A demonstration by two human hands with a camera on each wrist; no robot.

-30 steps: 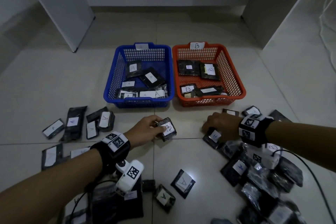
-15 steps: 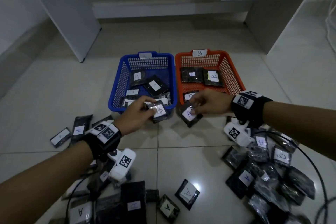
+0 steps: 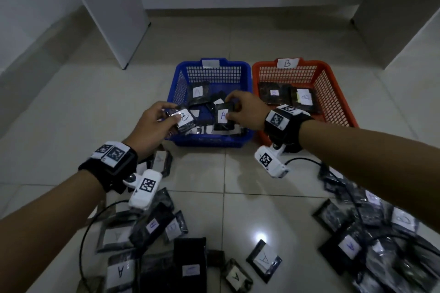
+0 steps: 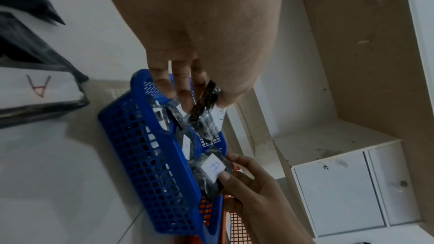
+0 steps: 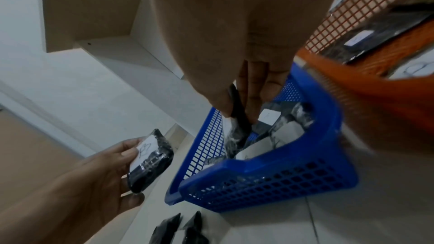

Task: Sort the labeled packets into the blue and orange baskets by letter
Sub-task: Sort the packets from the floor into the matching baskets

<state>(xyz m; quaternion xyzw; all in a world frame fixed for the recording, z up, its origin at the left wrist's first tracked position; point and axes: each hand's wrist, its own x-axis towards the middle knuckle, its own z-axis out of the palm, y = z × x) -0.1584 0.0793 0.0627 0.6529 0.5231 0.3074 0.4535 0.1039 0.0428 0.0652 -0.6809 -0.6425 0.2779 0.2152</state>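
- A dark packet labelled A [image 3: 223,116] is pinched by the fingers and thumb of the right hand [image 3: 245,112] at frame centre, held over the blue basket [image 3: 209,141].
- A packet labelled B [image 3: 184,119] is gripped by the left hand [image 3: 152,126] – fingers curled round it – at that basket's left rim.
- The orange basket [image 3: 333,93], tagged B, is seen just right of the blue one, with packets inside.
- Loose packets [image 3: 262,260] are scattered over the tiled floor [image 3: 71,114] along the lower frame.

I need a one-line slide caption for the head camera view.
Right hand holds an A packet over the blue basket; left hand holds a B packet.
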